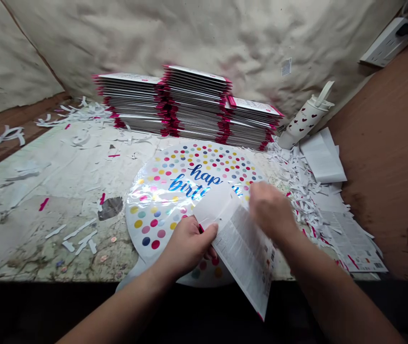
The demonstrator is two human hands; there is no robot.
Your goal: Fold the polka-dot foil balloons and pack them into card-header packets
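Note:
My left hand (193, 243) pinches the left edge of a white printed packet (243, 239), thumb on top. The packet is tilted, its lower corner hanging past the table's front edge. At the packet's upper right is my right hand (272, 210), blurred, its fingers curled; whether they grip anything is hidden. Under the packet and my left hand lies a round, shiny white foil balloon (161, 191), flat on the table, with coloured dots and blue "happy birthday" lettering partly covered by the packet.
Three stacks of pink-edged packets (197, 105) stand at the back. Right of them are a white tumbler with hearts (304, 119), a heap of paper strips (293, 177), white sheets (322, 155) and a printed sheet (350, 239). Paper scraps (82, 239) lie at left. A socket strip (388, 43) is upper right.

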